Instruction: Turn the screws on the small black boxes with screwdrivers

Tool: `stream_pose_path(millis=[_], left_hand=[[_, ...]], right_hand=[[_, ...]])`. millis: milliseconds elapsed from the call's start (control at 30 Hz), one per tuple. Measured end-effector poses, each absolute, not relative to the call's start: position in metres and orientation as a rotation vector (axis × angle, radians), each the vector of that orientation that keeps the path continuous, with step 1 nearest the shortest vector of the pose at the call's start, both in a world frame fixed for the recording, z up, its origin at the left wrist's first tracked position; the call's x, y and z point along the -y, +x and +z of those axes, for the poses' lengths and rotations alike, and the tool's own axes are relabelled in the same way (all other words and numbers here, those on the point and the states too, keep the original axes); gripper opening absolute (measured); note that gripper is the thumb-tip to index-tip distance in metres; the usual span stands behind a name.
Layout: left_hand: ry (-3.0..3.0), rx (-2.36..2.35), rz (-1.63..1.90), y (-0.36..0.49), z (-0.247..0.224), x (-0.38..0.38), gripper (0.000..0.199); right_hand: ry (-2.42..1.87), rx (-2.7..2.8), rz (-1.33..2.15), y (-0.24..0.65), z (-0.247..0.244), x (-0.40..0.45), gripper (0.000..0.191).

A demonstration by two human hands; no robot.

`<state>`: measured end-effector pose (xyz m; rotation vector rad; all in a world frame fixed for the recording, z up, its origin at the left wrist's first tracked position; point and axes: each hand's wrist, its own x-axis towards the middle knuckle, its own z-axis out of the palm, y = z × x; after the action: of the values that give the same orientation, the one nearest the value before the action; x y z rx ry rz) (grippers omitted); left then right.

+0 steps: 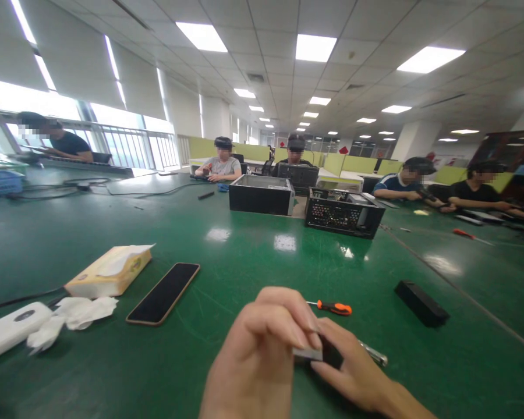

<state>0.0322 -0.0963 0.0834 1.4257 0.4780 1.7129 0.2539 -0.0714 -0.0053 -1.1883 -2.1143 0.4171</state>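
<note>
My left hand (266,343) is raised in front of me with its fingers curled together over a small light-grey piece (309,353). Just to its right, my right hand (353,364) has thumb and fingers closed round a small dark object (332,354), largely hidden between the hands. The light-grey piece lies against the dark object. Beyond the hands is an orange and black screwdriver (335,308). A shiny metal tool (374,352) rests on the green table (227,244), partly behind my right hand.
On the left lie a phone (163,294), a tissue pack (109,272), crumpled tissues (76,312) and a white device (15,329). A black block (421,302) is at right. Two metal cases (262,195) (344,213) stand farther back. Several people sit around.
</note>
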Motion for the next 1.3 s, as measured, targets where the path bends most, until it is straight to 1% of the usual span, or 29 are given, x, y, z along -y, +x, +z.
stream_pose_path(millis=[67,133,167,267,367,433,533,633,700,800,833,900,933,967,1067,1200,1300], left_hand=[[1.484,-0.524,1.710,0.036,0.082,0.072,0.039],[1.627,-0.679,1.650,0.034,0.069,0.047,0.029],[1.701,-0.731,1.610,0.031,0.060,0.035,0.027],[1.771,-0.858,1.547,0.016,0.033,0.010,0.027],[1.816,-0.910,1.497,0.002,0.020,-0.002,0.030],[1.814,-0.985,1.479,-0.003,0.015,-0.006,0.036],[1.815,-1.119,1.478,-0.007,0.007,-0.010,0.051],[1.895,-1.121,1.451,-0.007,0.000,-0.014,0.063],[1.950,-1.058,1.412,-0.007,-0.001,-0.015,0.062],[2.124,-0.878,1.194,-0.007,0.001,-0.012,0.043],[2.188,-0.831,1.092,-0.006,0.001,-0.010,0.048],[2.296,-0.797,0.899,-0.005,0.001,-0.006,0.071],[2.331,-0.807,0.829,-0.004,0.001,-0.004,0.077],[2.359,-0.817,0.776,-0.003,0.001,-0.003,0.078],[2.404,-0.827,0.699,-0.001,0.001,0.001,0.064],[2.397,-0.831,0.731,0.001,0.001,0.002,0.044],[2.391,-0.811,0.775,0.002,0.001,0.001,0.036]], right_hand=[[-1.183,2.152,0.474,0.253,-0.006,0.069,0.043],[-1.207,2.162,0.519,0.253,-0.007,0.067,0.044],[-1.219,2.160,0.531,0.253,-0.007,0.066,0.044],[-1.236,2.159,0.548,0.253,-0.006,0.067,0.050],[-1.220,2.132,0.531,0.257,-0.005,0.066,0.058],[-1.195,2.061,0.453,0.264,-0.006,0.062,0.052],[-1.200,1.913,0.268,0.281,-0.008,0.051,0.029],[-1.320,1.815,0.117,0.303,-0.012,0.037,0.028],[-1.400,1.796,0.071,0.315,-0.016,0.030,0.029],[-1.452,1.813,0.058,0.323,-0.017,0.024,0.028],[-1.462,1.827,0.058,0.324,-0.017,0.024,0.028],[-1.483,1.870,0.067,0.322,-0.014,0.026,0.028],[-1.493,1.895,0.076,0.321,-0.013,0.028,0.027],[-1.503,1.923,0.088,0.320,-0.011,0.030,0.026],[-1.532,1.999,0.138,0.319,-0.009,0.036,0.022],[-1.577,1.988,0.161,0.318,-0.009,0.037,0.022],[-1.581,1.907,0.152,0.318,-0.013,0.030,0.025]])
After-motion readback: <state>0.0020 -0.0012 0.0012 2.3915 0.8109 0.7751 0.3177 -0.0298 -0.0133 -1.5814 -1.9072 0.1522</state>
